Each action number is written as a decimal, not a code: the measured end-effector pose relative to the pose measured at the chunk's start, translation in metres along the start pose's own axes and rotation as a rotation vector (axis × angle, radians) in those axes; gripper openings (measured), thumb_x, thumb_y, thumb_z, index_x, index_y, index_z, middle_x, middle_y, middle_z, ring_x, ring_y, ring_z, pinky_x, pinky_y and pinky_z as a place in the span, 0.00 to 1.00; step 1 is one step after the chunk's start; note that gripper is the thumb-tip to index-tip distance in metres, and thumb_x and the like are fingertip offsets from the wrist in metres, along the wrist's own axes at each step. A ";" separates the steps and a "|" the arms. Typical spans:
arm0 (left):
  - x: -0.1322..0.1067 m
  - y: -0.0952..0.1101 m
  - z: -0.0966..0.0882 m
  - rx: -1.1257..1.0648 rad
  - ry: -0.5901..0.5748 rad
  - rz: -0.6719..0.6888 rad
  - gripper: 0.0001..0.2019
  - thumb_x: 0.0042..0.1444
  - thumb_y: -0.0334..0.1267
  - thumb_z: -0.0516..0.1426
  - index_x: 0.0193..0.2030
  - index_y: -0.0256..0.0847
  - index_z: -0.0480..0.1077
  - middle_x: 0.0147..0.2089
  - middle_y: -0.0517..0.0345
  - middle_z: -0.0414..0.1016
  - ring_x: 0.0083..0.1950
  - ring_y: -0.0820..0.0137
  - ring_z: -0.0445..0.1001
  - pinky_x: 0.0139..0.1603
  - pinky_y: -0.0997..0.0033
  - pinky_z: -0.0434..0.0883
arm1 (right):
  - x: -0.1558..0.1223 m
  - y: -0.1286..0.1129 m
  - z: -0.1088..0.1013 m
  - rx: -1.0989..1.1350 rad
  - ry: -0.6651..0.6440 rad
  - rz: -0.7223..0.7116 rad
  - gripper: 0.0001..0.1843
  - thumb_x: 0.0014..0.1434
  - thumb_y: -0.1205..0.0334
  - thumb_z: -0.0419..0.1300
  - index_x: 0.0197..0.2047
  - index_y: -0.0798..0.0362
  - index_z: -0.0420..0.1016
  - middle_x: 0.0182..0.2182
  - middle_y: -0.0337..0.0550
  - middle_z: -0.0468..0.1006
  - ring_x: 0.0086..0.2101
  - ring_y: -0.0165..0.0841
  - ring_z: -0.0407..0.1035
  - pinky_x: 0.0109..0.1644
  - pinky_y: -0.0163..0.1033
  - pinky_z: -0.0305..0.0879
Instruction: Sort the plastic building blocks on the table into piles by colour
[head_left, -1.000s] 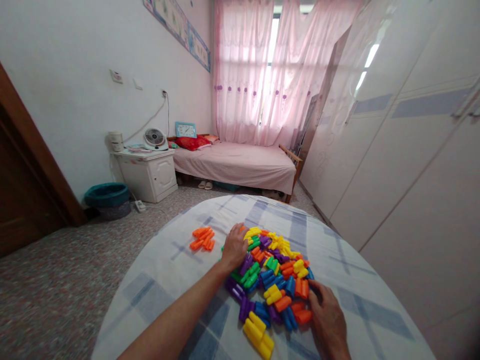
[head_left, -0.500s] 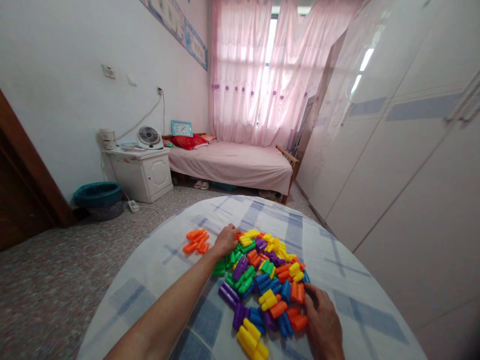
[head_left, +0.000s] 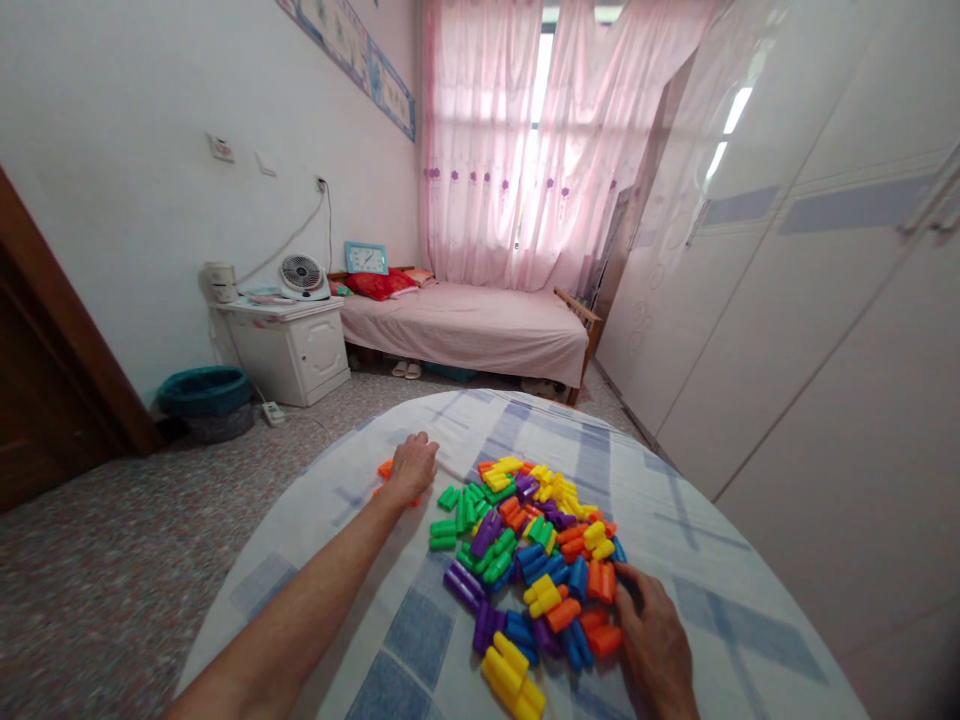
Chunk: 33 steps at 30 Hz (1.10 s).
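Observation:
A pile of coloured plastic blocks (head_left: 532,550) in orange, yellow, green, blue and purple lies on a round table under a blue-checked white cloth (head_left: 675,560). My left hand (head_left: 412,466) reaches out to the pile's left. It lies curled, knuckles up, over a small separate group of orange blocks (head_left: 385,469), most of which it hides. What its fingers hold is hidden. My right hand (head_left: 654,645) rests on the cloth at the pile's near right edge. Its fingers are loosely apart and touch orange blocks (head_left: 600,582).
Beyond the table are a speckled floor, a pink bed (head_left: 469,330), a white bedside cabinet (head_left: 289,350) with a fan (head_left: 302,275) and a teal basin (head_left: 202,392). White wardrobe doors (head_left: 787,300) run along the right. A brown door (head_left: 45,380) stands at the left.
My left hand has left the top of the pile and moved left onto the orange group, uncovering green blocks. The right hand has stayed at the pile's edge.

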<state>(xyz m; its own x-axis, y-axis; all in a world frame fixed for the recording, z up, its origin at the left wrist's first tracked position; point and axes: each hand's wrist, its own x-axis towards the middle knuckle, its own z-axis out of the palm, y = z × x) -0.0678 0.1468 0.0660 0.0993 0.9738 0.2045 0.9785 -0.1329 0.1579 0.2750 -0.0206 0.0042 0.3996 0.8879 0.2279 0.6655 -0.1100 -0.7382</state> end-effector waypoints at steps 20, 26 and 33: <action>0.021 0.077 0.039 -0.344 -0.153 0.171 0.14 0.50 0.39 0.57 0.44 0.44 0.75 0.44 0.57 0.75 0.47 0.66 0.72 0.48 0.72 0.67 | 0.001 0.004 0.001 0.008 -0.002 -0.002 0.20 0.55 0.50 0.48 0.45 0.50 0.72 0.45 0.46 0.74 0.47 0.40 0.65 0.51 0.44 0.59; 0.023 0.070 0.046 -0.397 -0.122 -0.007 0.19 0.48 0.39 0.59 0.48 0.37 0.73 0.42 0.53 0.77 0.42 0.67 0.74 0.40 0.74 0.68 | 0.001 0.000 0.000 0.010 -0.001 -0.015 0.20 0.56 0.51 0.48 0.44 0.50 0.73 0.45 0.45 0.74 0.47 0.40 0.65 0.51 0.44 0.60; 0.022 0.049 0.030 -0.408 -0.047 -0.075 0.11 0.52 0.33 0.56 0.42 0.39 0.74 0.40 0.57 0.78 0.40 0.71 0.75 0.39 0.76 0.68 | 0.000 0.000 0.000 0.017 0.005 -0.024 0.20 0.56 0.51 0.47 0.44 0.50 0.73 0.45 0.45 0.74 0.46 0.40 0.66 0.50 0.43 0.60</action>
<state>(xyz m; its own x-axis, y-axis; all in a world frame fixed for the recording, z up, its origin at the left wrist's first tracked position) -0.0119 0.1672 0.0494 0.0481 0.9896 0.1356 0.8320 -0.1149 0.5427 0.2753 -0.0205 0.0039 0.3867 0.8881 0.2484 0.6640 -0.0812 -0.7433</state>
